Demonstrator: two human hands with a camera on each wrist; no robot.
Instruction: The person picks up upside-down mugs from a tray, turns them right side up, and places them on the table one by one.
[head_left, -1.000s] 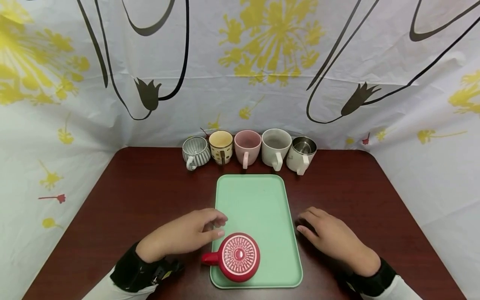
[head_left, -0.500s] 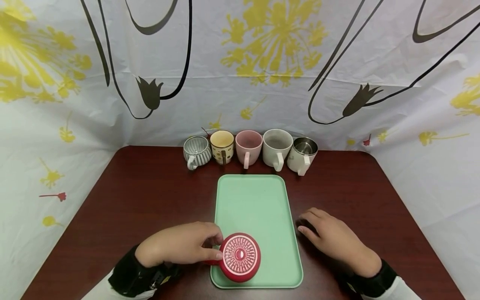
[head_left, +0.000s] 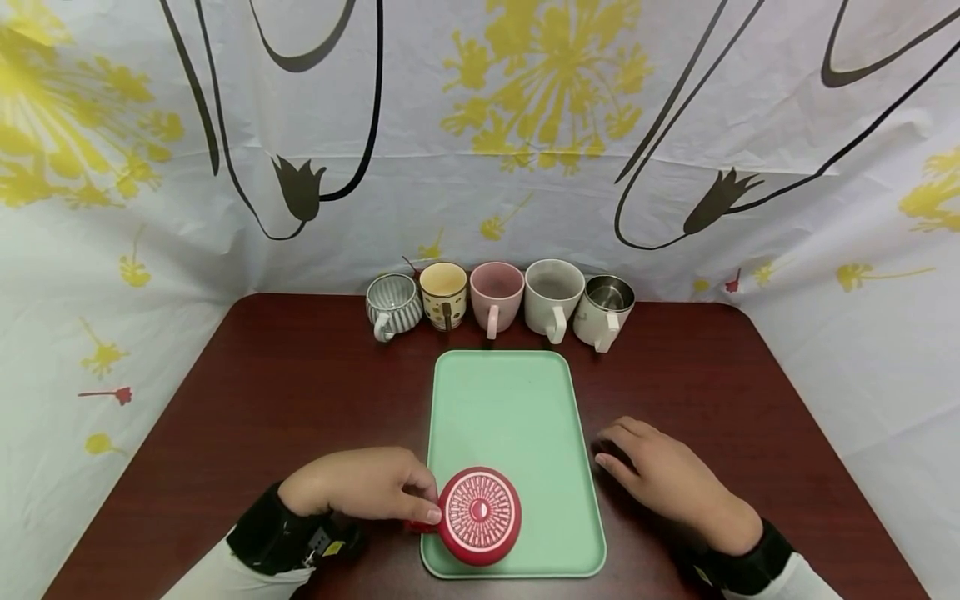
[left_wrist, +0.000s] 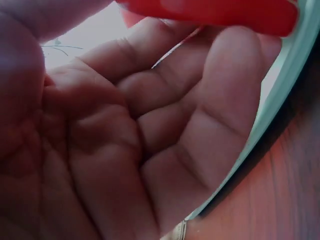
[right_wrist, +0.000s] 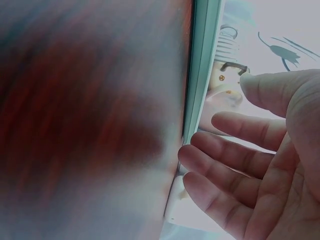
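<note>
A red mug point(head_left: 480, 512) sits upside down near the front left of a light green tray point(head_left: 517, 417), its ridged pale base facing up. My left hand point(head_left: 371, 483) grips its handle, which points left over the tray's rim. In the left wrist view, the red handle point(left_wrist: 215, 16) lies across the curled fingers point(left_wrist: 232, 70). To the right of the tray, my right hand point(head_left: 663, 471) is relaxed with nothing in it. Its loosely bent fingers point(right_wrist: 220, 165) show beside the tray edge in the right wrist view.
Behind the tray stand several upright mugs in a row: a striped one point(head_left: 405, 315), a yellow one point(head_left: 435, 308), a pink one point(head_left: 501, 312), a white one point(head_left: 538, 315) and a steel-lined one point(head_left: 588, 321). A patterned cloth point(head_left: 465, 192) hangs around the dark table point(head_left: 315, 375).
My left hand has come down and toward me from above the tray's left edge and taken hold of the red mug's handle. The mug and my right hand stay in place.
</note>
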